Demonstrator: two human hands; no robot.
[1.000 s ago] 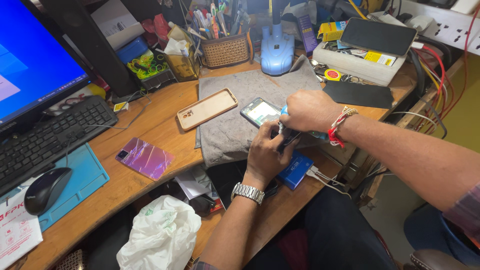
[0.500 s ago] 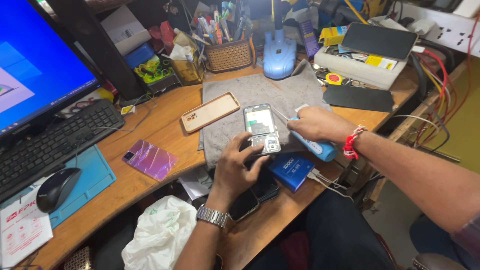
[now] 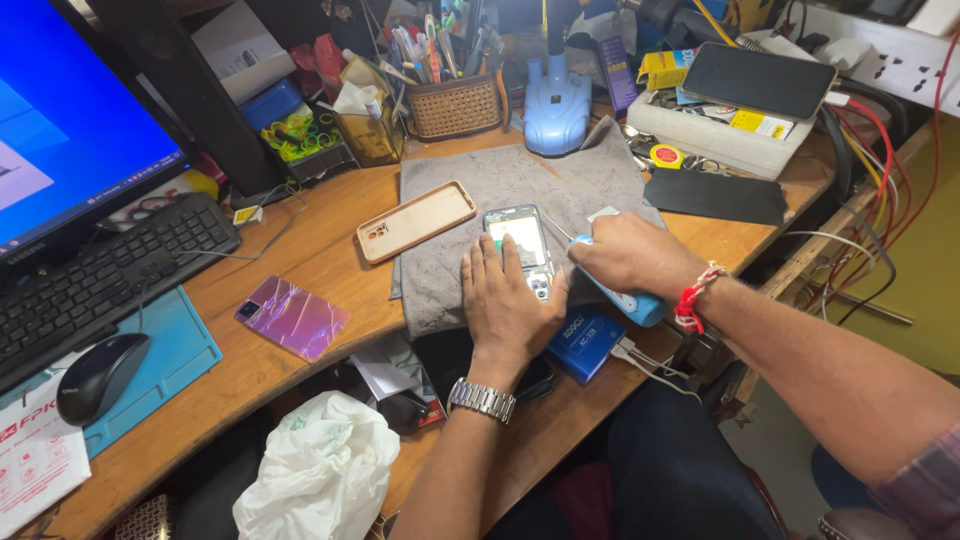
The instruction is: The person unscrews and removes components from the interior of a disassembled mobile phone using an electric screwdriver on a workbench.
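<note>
Your left hand [image 3: 510, 300] lies flat, steadying the thin, fragile opened phone [image 3: 524, 243]; hold its edges. Your right hand [image 3: 630, 255] grips a blue tool [image 3: 628, 298].

An opened phone [image 3: 525, 243] is seen lying on a grey cloth [image 3: 500, 180] spread over a cluttered wooden desk [image 3: 300, 260]; it is pressed down by the left hand [image 3: 505, 300], on whose wrist a metal watch [image 3: 482, 400] is worn; a blue-handled tool [image 3: 625, 297] is gripped in the right hand [image 3: 630, 255], its thin tip pointed towards the phone's right edge; a tan phone case [image 3: 416, 221] is laid just left of the phone; a purple phone back [image 3: 292, 317], keyboard [image 3: 100, 280] and mouse [image 3: 100, 375] are placed further left.
</note>
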